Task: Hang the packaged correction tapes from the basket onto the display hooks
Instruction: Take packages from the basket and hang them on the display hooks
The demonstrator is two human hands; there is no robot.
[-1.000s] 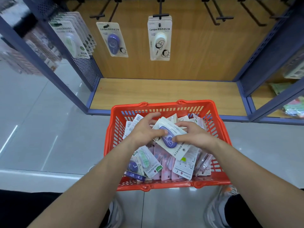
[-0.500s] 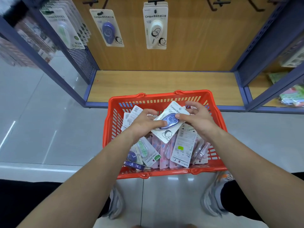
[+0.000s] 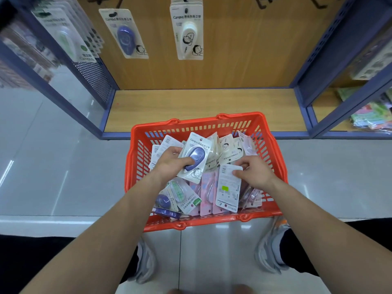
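An orange basket (image 3: pixel 135 158) on the floor is full of packaged correction tapes. My left hand (image 3: pixel 169 164) holds a blue correction tape pack (image 3: pixel 196 155) over the basket, thumb across its blister. My right hand (image 3: pixel 253 172) pinches the top edge of a white pack lying back side up (image 3: pixel 228 187). On the wooden back panel hang a blue tape pack (image 3: pixel 125 33), a white tape stack (image 3: pixel 187 31) and a green tape stack (image 3: pixel 67 37) at the far left.
Empty black hooks (image 3: pixel 263 0) stick out at the top right of the panel. A wooden shelf floor (image 3: pixel 201 107) lies behind the basket, framed by blue posts (image 3: pixel 318 66). Other goods sit on a shelf at the right (image 3: pixel 369 115). My shoes (image 3: pixel 269 251) flank the basket.
My right hand has let go of the blue pack and dropped to the back-side-up white pack. The left hand keeps the blue pack alone. The view has tilted down slightly.
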